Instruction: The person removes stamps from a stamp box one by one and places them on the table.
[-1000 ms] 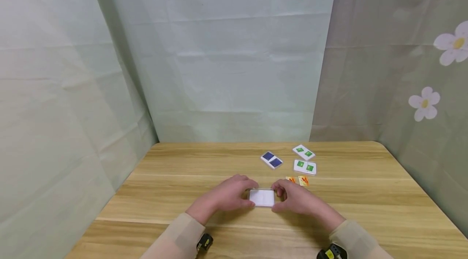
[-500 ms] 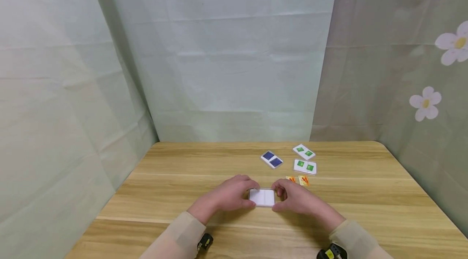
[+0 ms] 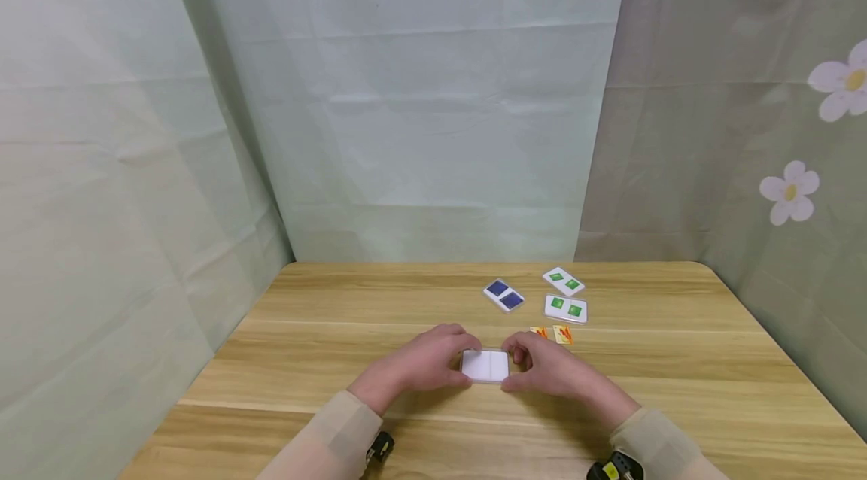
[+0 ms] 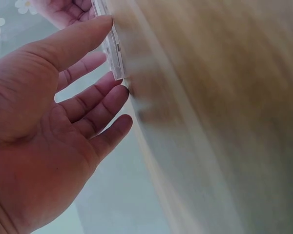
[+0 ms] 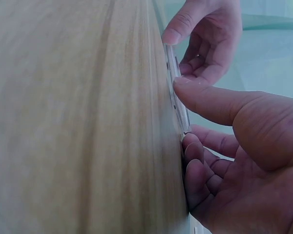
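A flat, clear-edged case with a white face (image 3: 485,366) lies level at or just above the table, near the middle of the head view. My left hand (image 3: 430,361) pinches its left end, thumb at the near edge and index finger at the far one. On the opposite end, my right hand (image 3: 549,366) holds it likewise between thumb and fingers. The case's transparent rim (image 4: 116,53) shows edge-on in the left wrist view, where the other left fingers extend loosely. In the right wrist view, the lower right fingers (image 5: 195,178) curl beside the table surface. The case's underside is hidden.
Beyond my hands lie a white case with two dark blue squares (image 3: 503,296) and two white cases with green squares, one farther back (image 3: 564,281), one nearer (image 3: 565,308). Two small orange-yellow cards, one seen fully (image 3: 562,335), lie behind my right hand on the wooden table (image 3: 305,360).
A faint vertical line has appeared across the case's white face since the earliest frame. Both hands keep almost the same place and hold. The other cases have not moved.
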`<state>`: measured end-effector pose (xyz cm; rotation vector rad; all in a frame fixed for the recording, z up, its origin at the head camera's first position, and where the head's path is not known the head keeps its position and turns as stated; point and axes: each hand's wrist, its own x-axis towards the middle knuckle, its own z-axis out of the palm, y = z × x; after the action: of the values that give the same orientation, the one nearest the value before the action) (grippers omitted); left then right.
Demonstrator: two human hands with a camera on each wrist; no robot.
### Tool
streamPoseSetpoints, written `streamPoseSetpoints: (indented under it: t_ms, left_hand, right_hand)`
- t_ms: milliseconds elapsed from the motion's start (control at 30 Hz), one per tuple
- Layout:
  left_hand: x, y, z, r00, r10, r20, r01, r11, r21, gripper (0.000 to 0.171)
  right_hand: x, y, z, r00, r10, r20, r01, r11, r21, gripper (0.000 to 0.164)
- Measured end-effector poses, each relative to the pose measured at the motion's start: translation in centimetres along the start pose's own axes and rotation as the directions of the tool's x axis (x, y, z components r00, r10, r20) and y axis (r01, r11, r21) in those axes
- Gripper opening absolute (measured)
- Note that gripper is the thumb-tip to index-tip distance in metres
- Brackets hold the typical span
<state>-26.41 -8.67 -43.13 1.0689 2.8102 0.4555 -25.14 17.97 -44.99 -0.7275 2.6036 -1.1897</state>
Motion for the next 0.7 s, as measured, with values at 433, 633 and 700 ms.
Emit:
streamPoseSetpoints:
  t_ms: [433, 633, 700]
  left_hand:
    - [0.12, 0.49, -0.18, 1.0, 0.002, 0.009, -0.002, 1.0, 0.014, 0.052]
    - [0.34, 0.27, 0.0, 1.0, 0.007, 0.009, -0.007, 1.0, 0.025, 0.052]
    - [0.42, 0.21, 0.01, 1.0, 0.007, 0.01, -0.007, 1.0, 0.025, 0.052]
  right_hand:
    - [0.19, 0.06, 0.11, 0.998, 0.056, -0.011, -0.056, 0.998, -0.012, 0.046]
    - [0.08, -0.26, 0.13, 0.997, 0.075, -0.015, -0.075, 0.997, -0.034, 0.045]
    - [0.05, -0.4, 0.12, 0.996, 0.086, -0.016, -0.086, 0.996, -0.037, 0.045]
